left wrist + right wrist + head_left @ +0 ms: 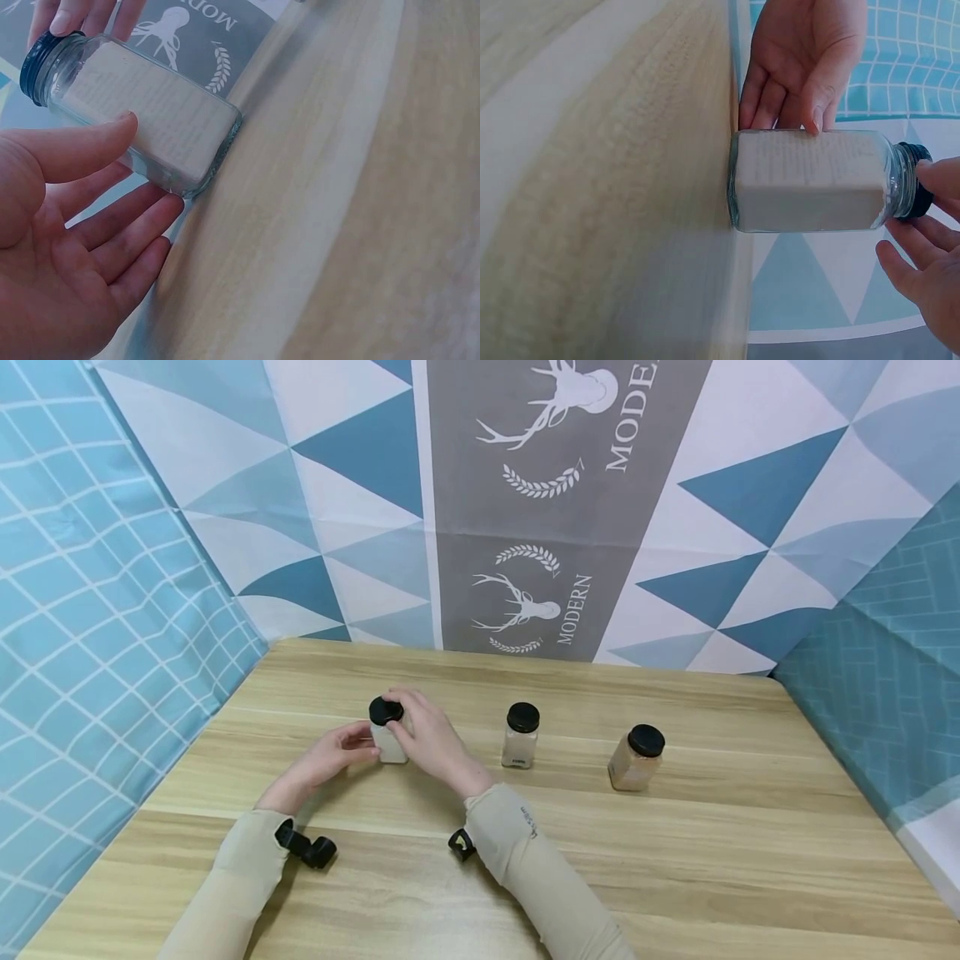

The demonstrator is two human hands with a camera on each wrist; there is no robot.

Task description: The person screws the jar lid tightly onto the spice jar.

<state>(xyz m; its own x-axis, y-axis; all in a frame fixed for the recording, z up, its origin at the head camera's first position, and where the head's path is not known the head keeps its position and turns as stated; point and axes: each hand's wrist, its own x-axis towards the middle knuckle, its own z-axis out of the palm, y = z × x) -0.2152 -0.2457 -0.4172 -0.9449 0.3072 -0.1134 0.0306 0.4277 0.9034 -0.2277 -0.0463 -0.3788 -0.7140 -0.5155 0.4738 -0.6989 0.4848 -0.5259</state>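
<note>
A square glass jar [392,747] of white powder, with a black screw lid [385,712], stands upright on the wooden table at the left. My right hand [433,739] pinches that lid from above, thumb on one side and fingers on the other. At the jar's left side is my left hand [324,762], its thumb tip right at the glass and its fingers loosely extended. In the left wrist view the left thumb [90,146] overlaps the jar's face. The right wrist view shows the jar's base on the tabletop.
Two more black-lidded jars stand to the right: one with pale powder [519,750] near the middle, one with tan contents [632,768] farther right. A patterned cloth [360,485] hangs behind the wooden table [675,868], with blue cloth [82,610] along the left.
</note>
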